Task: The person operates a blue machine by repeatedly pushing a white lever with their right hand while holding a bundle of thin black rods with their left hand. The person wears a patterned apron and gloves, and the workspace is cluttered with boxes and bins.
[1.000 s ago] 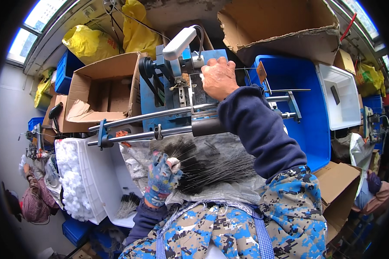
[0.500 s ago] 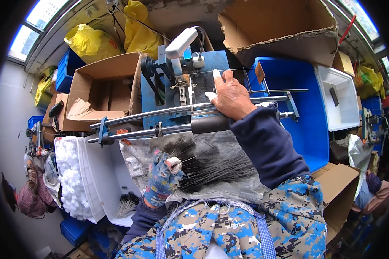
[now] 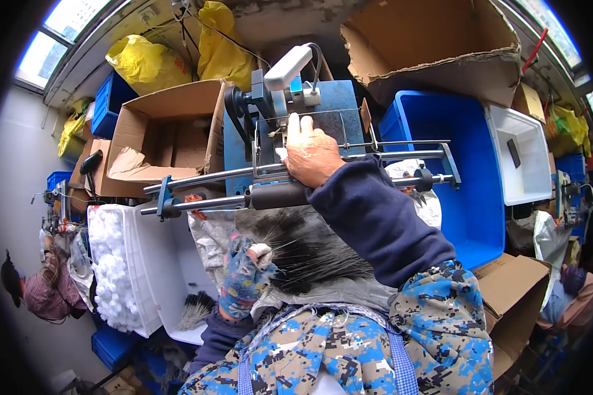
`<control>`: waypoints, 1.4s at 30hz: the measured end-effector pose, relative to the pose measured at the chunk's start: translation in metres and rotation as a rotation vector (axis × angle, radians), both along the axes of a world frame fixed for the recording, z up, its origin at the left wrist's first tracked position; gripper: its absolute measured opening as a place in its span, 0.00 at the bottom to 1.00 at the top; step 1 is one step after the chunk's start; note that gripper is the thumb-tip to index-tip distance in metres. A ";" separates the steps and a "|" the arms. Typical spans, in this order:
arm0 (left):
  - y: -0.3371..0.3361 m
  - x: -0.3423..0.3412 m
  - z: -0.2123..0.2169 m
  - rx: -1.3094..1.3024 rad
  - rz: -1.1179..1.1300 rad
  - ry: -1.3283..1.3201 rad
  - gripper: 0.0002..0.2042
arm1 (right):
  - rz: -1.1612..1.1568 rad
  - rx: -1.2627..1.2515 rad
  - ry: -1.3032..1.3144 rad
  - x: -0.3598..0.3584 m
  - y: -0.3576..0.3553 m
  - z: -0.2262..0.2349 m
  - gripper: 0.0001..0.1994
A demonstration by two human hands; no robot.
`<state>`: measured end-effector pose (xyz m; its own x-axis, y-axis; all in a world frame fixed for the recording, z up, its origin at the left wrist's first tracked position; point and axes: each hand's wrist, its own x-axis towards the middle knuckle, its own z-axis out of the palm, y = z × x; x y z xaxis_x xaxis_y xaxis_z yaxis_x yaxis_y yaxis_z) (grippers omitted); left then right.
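Note:
My left hand [image 3: 244, 270], in a blue patterned glove with white-wrapped fingertips, is closed in a pinch at the left edge of a pile of thin dark wires [image 3: 329, 257]. A few fine wires fan out from its fingers. The pile lies on a grey-white sheet [image 3: 207, 234] over my lap. My right hand [image 3: 313, 155], bare with white-wrapped fingertips, lies with fingers stretched forward on the sliding carriage of a bench machine [image 3: 339, 95]. Its dark roller grip [image 3: 280, 195] sits on the front steel rail below the wrist. The hand covers part of the carriage.
A cardboard box [image 3: 128, 135] stands left of the machine, a blue bin [image 3: 471, 227] right. Nearer left are a white tub [image 3: 171, 263] holding a bundle of black-tipped wires [image 3: 194, 309], and white fluffy pieces [image 3: 112, 270]. Another person [image 3: 53, 283] sits far left.
My right hand has moved left along the rails, and the carriage with its wire frame and roller grip has slid left with it. My left hand stays nearly in place.

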<state>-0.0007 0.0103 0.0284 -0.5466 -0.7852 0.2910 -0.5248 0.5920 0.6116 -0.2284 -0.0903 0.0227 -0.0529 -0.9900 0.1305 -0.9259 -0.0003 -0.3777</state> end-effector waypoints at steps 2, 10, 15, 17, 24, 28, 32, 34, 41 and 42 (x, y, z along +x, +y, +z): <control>-0.001 0.001 0.007 -0.003 -0.003 -0.002 0.10 | 0.037 0.015 -0.012 -0.005 0.000 0.000 0.33; 0.001 0.016 -0.022 0.133 0.036 0.022 0.18 | 0.051 0.010 0.208 -0.074 0.026 0.016 0.20; 0.002 -0.005 0.002 0.050 0.002 0.020 0.11 | -0.068 -0.211 0.451 -0.099 0.003 0.026 0.12; -0.002 -0.012 0.005 0.030 -0.023 0.028 0.13 | -0.004 0.018 0.532 -0.099 -0.002 0.027 0.08; 0.010 0.015 0.004 0.186 0.223 0.210 0.13 | 0.154 0.026 0.435 -0.090 0.056 0.065 0.04; 0.007 -0.004 0.004 0.432 0.343 0.625 0.03 | 0.409 0.073 0.071 -0.080 0.131 0.074 0.12; 0.008 -0.026 0.003 0.486 0.118 0.425 0.07 | 0.437 -0.020 -0.738 -0.027 0.121 0.063 0.18; 0.013 -0.038 0.002 0.340 0.026 0.364 0.11 | 0.453 0.015 -1.358 -0.002 0.116 0.064 0.09; -0.006 0.015 -0.035 0.042 0.101 -0.406 0.22 | 0.182 -0.185 -1.210 -0.059 0.080 0.104 0.08; -0.012 0.032 -0.058 0.125 0.050 -0.596 0.28 | 0.216 -0.324 -0.936 -0.063 0.062 0.095 0.08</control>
